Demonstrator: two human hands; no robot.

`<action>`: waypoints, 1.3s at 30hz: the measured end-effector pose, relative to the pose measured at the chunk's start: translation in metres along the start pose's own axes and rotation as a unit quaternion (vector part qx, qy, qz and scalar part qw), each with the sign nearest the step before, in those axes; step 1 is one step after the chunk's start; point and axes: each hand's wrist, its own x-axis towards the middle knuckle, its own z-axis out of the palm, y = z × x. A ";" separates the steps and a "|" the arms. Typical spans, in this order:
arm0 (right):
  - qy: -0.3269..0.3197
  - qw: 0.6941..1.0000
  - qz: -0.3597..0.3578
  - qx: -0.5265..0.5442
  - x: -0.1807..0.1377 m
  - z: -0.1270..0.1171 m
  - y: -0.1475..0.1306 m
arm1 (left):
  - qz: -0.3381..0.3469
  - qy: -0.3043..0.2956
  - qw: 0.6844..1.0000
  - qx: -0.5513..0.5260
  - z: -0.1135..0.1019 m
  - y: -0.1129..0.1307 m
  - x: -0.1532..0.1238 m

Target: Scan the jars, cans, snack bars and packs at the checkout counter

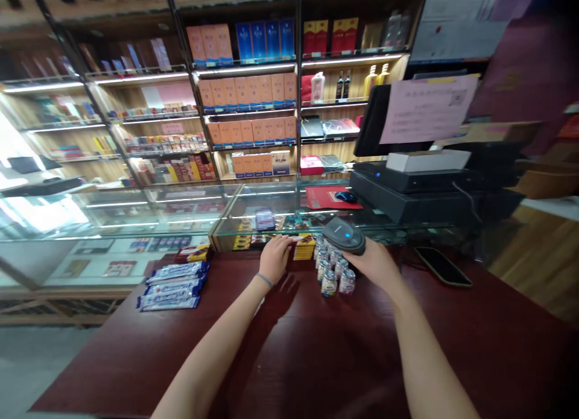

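Note:
My right hand (377, 263) grips a dark handheld barcode scanner (344, 234) with a blue light, held just above a cluster of several small white bottles (333, 270) on the dark red counter (316, 346). My left hand (274, 257) rests with fingers bent on a stack of yellow and orange flat packs (304, 245) at the counter's far edge, beside the bottles. What its fingers hold, if anything, is hidden.
Blue-and-white snack packs (174, 285) lie stacked at the left of the counter. A black phone (443, 266) lies at the right. Behind stand a glass display case (181, 214), a till with monitor (416, 184), a red mouse pad with mouse (335, 197), and shelves of boxes and bottles.

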 end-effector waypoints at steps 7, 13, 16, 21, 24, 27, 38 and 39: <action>-0.037 0.983 -0.055 -0.171 0.018 0.034 -0.059 | -0.135 0.044 0.990 -0.013 -0.076 -0.052 -0.047; -0.063 0.973 -0.170 -0.143 0.003 0.084 -0.104 | -0.231 0.051 0.964 0.119 -0.135 -0.124 -0.092; -0.124 0.967 -0.199 -0.099 -0.011 0.107 -0.116 | -0.254 0.039 0.949 0.184 -0.155 -0.155 -0.107; -0.167 0.971 -0.173 -0.002 -0.036 0.146 -0.120 | -0.277 -0.007 0.933 0.229 -0.158 -0.184 -0.117; -0.166 0.971 -0.161 0.061 -0.045 0.164 -0.115 | -0.288 -0.045 0.926 0.241 -0.151 -0.189 -0.119; -0.179 0.966 -0.163 0.096 -0.048 0.174 -0.109 | -0.291 -0.064 0.922 0.249 -0.147 -0.186 -0.120; -0.187 0.952 -0.189 0.155 -0.056 0.179 -0.099 | -0.263 0.033 0.949 0.169 -0.155 -0.158 -0.113; -0.184 0.950 -0.195 0.157 -0.058 0.177 -0.096 | -0.271 0.061 0.950 0.139 -0.154 -0.153 -0.110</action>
